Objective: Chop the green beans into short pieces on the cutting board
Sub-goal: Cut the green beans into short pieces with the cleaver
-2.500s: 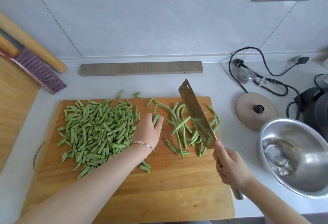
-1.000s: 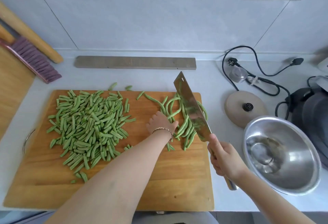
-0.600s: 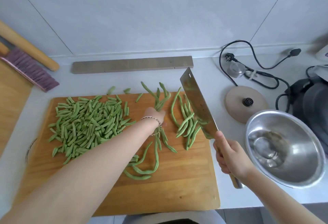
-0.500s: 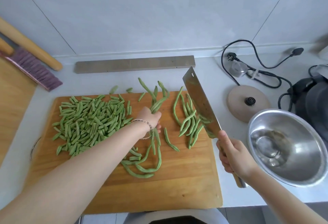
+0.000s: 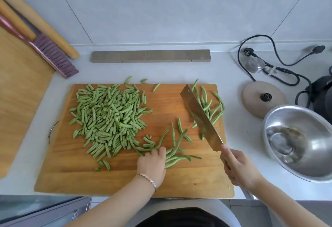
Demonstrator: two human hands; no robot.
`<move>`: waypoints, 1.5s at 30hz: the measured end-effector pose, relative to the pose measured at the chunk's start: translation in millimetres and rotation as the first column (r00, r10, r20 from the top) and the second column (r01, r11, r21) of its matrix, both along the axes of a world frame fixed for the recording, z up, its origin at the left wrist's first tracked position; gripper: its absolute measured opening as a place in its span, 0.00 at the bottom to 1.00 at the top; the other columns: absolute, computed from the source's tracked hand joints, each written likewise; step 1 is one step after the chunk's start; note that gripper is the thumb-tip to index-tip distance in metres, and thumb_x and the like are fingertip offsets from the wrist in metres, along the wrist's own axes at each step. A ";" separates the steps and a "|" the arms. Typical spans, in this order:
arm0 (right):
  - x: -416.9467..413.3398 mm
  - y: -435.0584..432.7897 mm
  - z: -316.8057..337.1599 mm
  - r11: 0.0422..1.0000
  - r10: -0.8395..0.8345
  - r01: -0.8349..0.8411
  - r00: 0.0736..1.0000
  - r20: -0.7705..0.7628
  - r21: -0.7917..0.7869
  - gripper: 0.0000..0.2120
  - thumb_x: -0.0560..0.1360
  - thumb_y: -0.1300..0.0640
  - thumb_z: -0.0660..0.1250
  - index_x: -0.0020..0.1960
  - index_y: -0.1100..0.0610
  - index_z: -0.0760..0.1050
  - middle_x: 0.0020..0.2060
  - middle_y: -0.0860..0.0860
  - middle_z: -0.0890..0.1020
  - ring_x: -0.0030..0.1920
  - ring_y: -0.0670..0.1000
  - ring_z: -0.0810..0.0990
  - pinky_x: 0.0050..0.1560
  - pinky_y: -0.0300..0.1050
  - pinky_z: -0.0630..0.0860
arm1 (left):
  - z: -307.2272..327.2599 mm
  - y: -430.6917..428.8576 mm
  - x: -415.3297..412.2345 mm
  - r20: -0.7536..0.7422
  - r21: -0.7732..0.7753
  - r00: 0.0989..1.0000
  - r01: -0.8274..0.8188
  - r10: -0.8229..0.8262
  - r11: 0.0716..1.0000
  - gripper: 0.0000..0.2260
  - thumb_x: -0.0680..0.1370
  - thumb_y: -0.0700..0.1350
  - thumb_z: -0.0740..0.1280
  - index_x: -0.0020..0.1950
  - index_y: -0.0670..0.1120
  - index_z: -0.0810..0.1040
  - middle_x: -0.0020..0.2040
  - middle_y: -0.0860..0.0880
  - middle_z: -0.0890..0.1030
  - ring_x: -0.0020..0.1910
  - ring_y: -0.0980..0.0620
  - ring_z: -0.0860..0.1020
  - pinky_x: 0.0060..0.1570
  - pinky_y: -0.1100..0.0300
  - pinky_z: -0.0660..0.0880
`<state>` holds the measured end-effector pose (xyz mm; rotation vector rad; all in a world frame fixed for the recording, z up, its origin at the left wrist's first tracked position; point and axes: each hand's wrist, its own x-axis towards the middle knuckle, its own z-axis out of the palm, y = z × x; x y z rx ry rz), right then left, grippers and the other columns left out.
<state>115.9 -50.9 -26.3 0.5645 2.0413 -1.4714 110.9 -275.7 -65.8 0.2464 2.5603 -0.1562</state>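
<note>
A pale grey counter (image 5: 233,75) runs along a tiled wall, and one wooden cutting board (image 5: 125,178) lies at its front edge. On the left half of the board there is one big pile of cut pieces (image 5: 109,117), too many to count. It is probably kept there so that the right half stays free for cutting.

The left hand (image 5: 152,163) is near the front edge of the board. Its fingers are bent down over a loose bunch of long beans (image 5: 175,154), perhaps six of them. I think it gathers them side by side so that one stroke can cut all together.

The right hand (image 5: 239,169) is wrapped around the handle of the one cleaver (image 5: 201,117). The blade points toward the far right corner of the board, well apart from the left fingers. Behind the blade lie more whole beans (image 5: 210,108); they overlap, so I cannot count them exactly.

Two stray pieces (image 5: 128,79) lie on the counter just past the far edge of the board. One steel bowl (image 5: 316,147) stands at the right edge of the counter, likely for the finished pieces.
</note>
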 end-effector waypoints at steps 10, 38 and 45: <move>2.1 -6.8 7.7 0.999 0.035 -0.034 0.999 -0.011 0.018 0.24 0.67 0.35 0.54 0.32 0.57 0.58 0.18 0.45 0.61 0.19 0.45 0.56 0.20 0.35 0.56 | -19.1 25.9 -20.0 -0.107 0.120 0.993 -0.031 0.044 0.992 0.29 0.73 0.56 0.64 0.68 0.41 0.60 0.60 0.45 0.70 0.59 0.46 0.69 0.58 0.55 0.65; 12.6 -7.4 -12.5 0.973 0.227 -0.232 0.959 0.172 0.007 0.28 0.63 0.29 0.55 0.34 0.56 0.59 0.22 0.47 0.60 0.22 0.47 0.54 0.22 0.37 0.55 | -22.5 -15.8 -22.6 -0.097 0.011 0.995 0.025 -0.023 1.000 0.17 0.78 0.42 0.59 0.66 0.42 0.63 0.52 0.47 0.79 0.52 0.47 0.76 0.45 0.58 0.69; 7.3 -12.5 -23.8 0.975 0.197 -0.217 0.950 0.242 0.057 0.25 0.74 0.34 0.52 0.35 0.56 0.60 0.22 0.48 0.61 0.21 0.47 0.56 0.22 0.37 0.58 | -24.0 -3.1 -30.4 -0.039 0.095 0.997 -0.065 0.069 0.993 0.20 0.77 0.40 0.62 0.68 0.42 0.60 0.56 0.44 0.74 0.46 0.46 0.79 0.35 0.58 0.69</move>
